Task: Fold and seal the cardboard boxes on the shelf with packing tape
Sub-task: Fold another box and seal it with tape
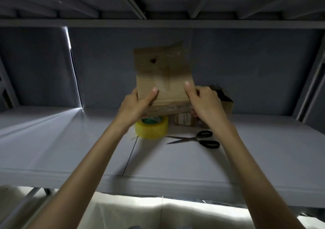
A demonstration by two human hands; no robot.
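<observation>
On the grey shelf [70, 149], a thin line of light came through a gap in the back wall at the far left and fell across the shelf top. Next came the left hand [135, 105]. It held the left edge of a flat cardboard box [163, 75], with its thumb bent over the front and its fingers hidden behind. The box was lifted up above the shelf and stood tall between the two hands. It had a small dark hole near its top, and shiny old tape ran across its front. Under the left hand sat a yellow roll of packing tape [152, 128], lying flat on the shelf. Just right of the roll lay black-handled scissors [195, 139], their blades open and pointing left. The right hand [204, 100] gripped the right edge of the box, its thumb pressed on the front and its fingers wrapped behind. Behind that hand, near the back wall, stood another cardboard box [226, 102] with its top flaps open. A small brown packet [184, 119] leaned in front of it.
</observation>
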